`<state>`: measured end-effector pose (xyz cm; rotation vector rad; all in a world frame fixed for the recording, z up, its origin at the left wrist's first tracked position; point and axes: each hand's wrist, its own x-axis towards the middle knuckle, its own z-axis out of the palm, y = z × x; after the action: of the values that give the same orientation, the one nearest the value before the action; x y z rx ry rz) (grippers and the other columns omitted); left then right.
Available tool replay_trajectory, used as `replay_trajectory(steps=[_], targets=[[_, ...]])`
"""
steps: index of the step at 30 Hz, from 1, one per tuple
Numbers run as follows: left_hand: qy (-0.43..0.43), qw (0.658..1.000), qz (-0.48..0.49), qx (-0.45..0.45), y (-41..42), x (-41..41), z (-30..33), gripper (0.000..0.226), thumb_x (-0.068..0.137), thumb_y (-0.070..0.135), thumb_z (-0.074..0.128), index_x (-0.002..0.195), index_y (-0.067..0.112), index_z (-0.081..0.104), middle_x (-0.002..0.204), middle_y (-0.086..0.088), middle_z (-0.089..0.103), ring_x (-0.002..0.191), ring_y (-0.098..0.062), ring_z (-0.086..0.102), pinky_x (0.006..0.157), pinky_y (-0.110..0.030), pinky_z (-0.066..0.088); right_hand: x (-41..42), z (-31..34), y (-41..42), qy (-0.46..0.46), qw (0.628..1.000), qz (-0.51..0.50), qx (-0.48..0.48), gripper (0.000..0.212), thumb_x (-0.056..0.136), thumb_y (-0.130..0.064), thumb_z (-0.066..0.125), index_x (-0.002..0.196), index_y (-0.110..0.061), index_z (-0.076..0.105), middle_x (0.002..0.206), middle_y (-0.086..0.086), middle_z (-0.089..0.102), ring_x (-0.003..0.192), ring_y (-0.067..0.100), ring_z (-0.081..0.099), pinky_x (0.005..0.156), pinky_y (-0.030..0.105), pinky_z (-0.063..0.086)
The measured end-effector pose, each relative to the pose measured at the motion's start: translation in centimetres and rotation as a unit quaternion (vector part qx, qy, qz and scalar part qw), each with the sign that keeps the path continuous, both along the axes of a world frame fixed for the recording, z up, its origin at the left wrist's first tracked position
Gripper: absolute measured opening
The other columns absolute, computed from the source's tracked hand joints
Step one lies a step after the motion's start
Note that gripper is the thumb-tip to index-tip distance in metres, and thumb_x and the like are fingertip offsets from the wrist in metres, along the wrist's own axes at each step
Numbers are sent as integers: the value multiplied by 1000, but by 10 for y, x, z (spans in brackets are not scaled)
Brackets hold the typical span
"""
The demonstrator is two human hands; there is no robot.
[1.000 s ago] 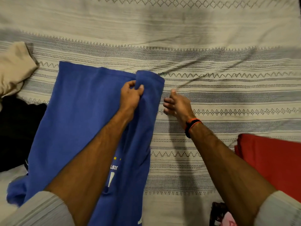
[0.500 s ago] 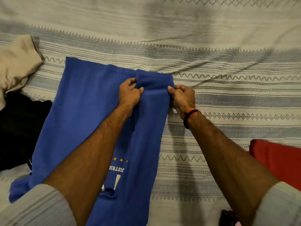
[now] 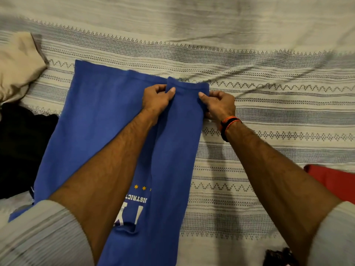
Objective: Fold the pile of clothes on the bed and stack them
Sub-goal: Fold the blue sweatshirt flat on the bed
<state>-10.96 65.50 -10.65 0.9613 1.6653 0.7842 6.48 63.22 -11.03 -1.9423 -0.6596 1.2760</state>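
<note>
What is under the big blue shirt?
The blue shirt lies flat on the striped bedspread, which shows all around it. A folded strip, pinched by the left hand and right hand, covers more blue cloth. Anything else beneath is hidden.

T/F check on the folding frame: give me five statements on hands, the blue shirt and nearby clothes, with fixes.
1. Both hands pinch the blue printed T-shirt. True: left hand, right hand.
2. The folded-over strip lies on the shirt's left side. False: on its right side.
3. A red garment lies at the right edge. True.
4. The orange-and-black wristband is on the left wrist. False: right wrist.
5. The beige cloth lies on top of the blue shirt. False: it lies apart, on the striped woven bedspread.
</note>
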Motion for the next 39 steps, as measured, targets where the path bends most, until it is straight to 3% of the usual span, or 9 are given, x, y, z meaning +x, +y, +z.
replay_trajectory(steps=[3,10,18,22,27,31,32,36,39], targets=[[-20,999,27,17,6,-2,1,7,90,14,69,97,14,69,88,4,70,82,-8,65,68,-17,54,-1,4,4,-25,999,6,43,13,80,-22,78,92,-18,73,86,-1,76,83,17,73,78,44,61],[15,1000,-15,15,17,-3,-2,8,84,22,74,92,22,73,95,3,75,94,-13,70,88,-37,58,-5,2,7,-111,991,-17,67,9,87,-25,74,93,-19,71,75,-13,67,71,1,63,77,24,56],[58,997,3,46,24,-1,-6,11,82,23,77,78,27,68,85,5,74,85,-8,70,85,-30,58,-5,1,7,-139,984,-28,103,11,86,-21,75,81,-26,66,74,-17,64,72,-2,62,76,22,54],[143,986,-26,84,20,1,-1,18,82,25,76,97,19,68,89,7,71,83,-4,65,73,-11,52,-7,-1,5,-223,968,20,117,8,87,-27,72,91,-22,67,85,-9,67,82,8,64,82,29,56],[284,910,-106,283,-9,-2,0,33,82,16,70,114,11,65,117,-6,64,107,-21,58,93,-17,39,-16,-2,-15,-447,834,198,256,32,89,-16,65,119,-7,58,124,14,55,110,28,55,90,35,49],[352,840,-262,319,-37,-5,-17,43,95,24,54,134,5,57,146,-11,48,133,-29,45,112,-37,34,-16,-18,-37,-547,694,341,322,41,95,-20,57,133,-5,55,145,19,48,129,34,47,106,44,39],[379,824,-305,289,-42,-6,-22,52,98,33,44,142,5,47,153,-10,39,141,-29,35,117,-42,28,-14,-23,-42,-546,693,371,289,49,98,-29,51,141,-5,49,153,19,39,138,33,39,112,44,33],[468,776,-372,200,-45,-10,-38,72,98,54,10,157,13,8,165,-1,3,152,-22,-1,123,-46,0,-1,-37,-50,-492,784,360,116,87,94,-68,23,158,-11,7,165,11,2,153,26,2,123,46,3],[494,757,-389,176,-42,-11,-41,73,97,57,6,157,16,-2,164,1,-8,151,-20,-9,122,-48,-5,3,-40,-48,-491,780,374,101,92,90,-74,17,158,-14,0,166,9,-3,153,23,-4,123,46,-3]])
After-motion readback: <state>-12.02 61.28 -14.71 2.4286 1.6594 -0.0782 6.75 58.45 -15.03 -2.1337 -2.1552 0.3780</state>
